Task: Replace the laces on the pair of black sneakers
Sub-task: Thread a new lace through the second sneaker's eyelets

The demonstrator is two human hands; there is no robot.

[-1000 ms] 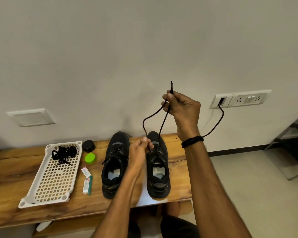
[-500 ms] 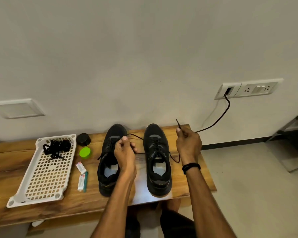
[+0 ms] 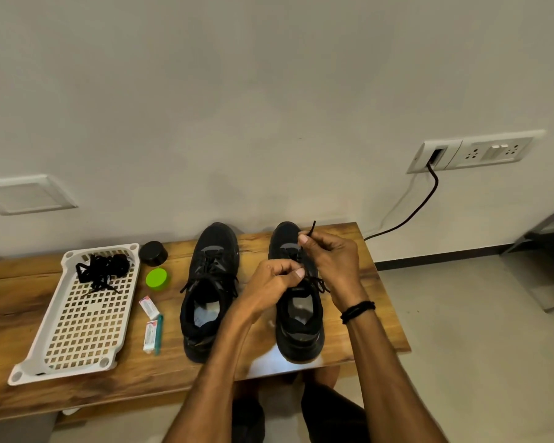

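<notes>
Drawn back inward, the left hand [image 3: 271, 282] and right hand [image 3: 333, 260] are meeting over the right sneaker [image 3: 301, 327] on the worktop [image 3: 375, 298], left fingers [image 3: 296, 272] pinching the limp lace [image 3: 312, 227] at the eyelets, right fingers [image 3: 303, 239] pinching its stiffer tip, likely the best hold.

Your right hand [image 3: 333, 260] pinches the lace [image 3: 311, 227] tip above the toe of the right-side sneaker [image 3: 301, 330]. Your left hand [image 3: 269, 282] pinches lace at its eyelets. The other sneaker [image 3: 211, 251] stands just beside, laced. The tray [image 3: 61, 372] at the bench [image 3: 365, 314] left holds tangled laces [image 3: 101, 271].
</notes>
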